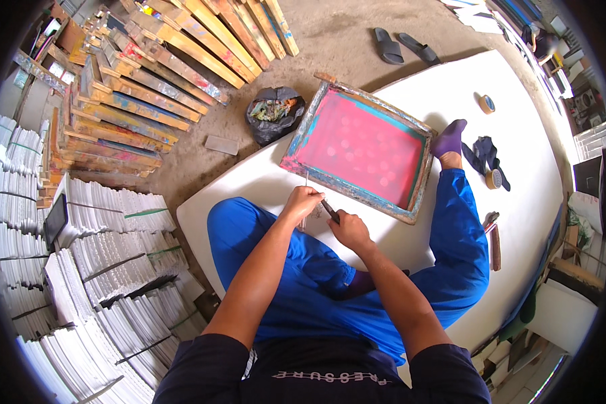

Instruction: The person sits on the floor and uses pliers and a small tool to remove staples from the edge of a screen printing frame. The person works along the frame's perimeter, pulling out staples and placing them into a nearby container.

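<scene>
My right hand (pixel 352 231) is closed around a slim tool with a dark handle (pixel 330 211), whose kind I cannot make out. The tool slants up and left to my left hand (pixel 304 202), whose fingers are pinched together at its far end. A thin, light sliver sticks up above the left fingers; what they hold is too small to name. Just beyond both hands lies a screen-printing frame (pixel 361 148), its worn wooden rim stained blue and its mesh coated pink. Neither hand appears to touch the frame.
I sit on a white board (pixel 518 148), legs spread around the work. Tape rolls (pixel 486 104) and dark cloth (pixel 481 155) lie right. A black bag of scraps (pixel 274 113) and sandals (pixel 388 46) stand beyond. Wooden frames (pixel 135 101) and paper stacks (pixel 114 249) fill the left.
</scene>
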